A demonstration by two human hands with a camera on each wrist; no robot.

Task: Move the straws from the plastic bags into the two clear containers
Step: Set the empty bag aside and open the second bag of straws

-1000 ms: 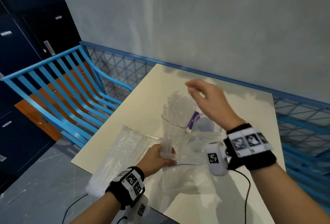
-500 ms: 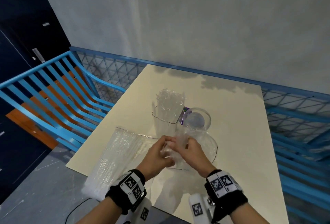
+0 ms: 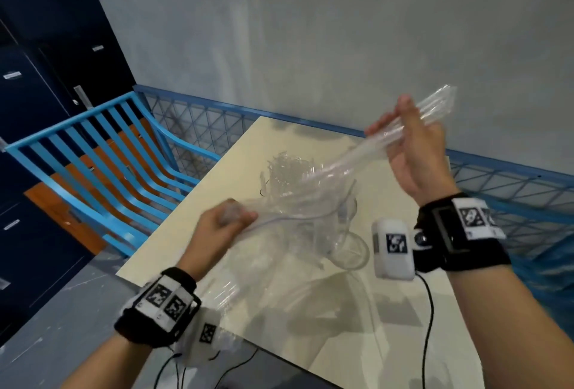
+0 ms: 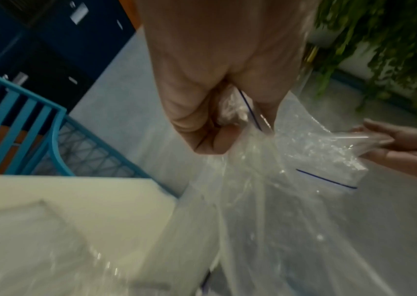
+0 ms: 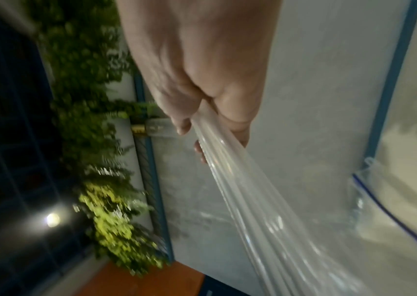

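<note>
Head view: left hand (image 3: pixel 222 227) fingers clamp the bag (image 3: pixel 279 233) mouth, steadying it; right hand (image 3: pixel 410 152) fingers pinch a bundle of straws (image 3: pixel 348 159), drawing them clear above the counter (image 3: pixel 403 311).

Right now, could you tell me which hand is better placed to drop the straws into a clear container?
The right hand. It already grips the bundle of clear straws, drawn partly out above the containers. The left hand is busy gripping the plastic bag by its mouth.
</note>
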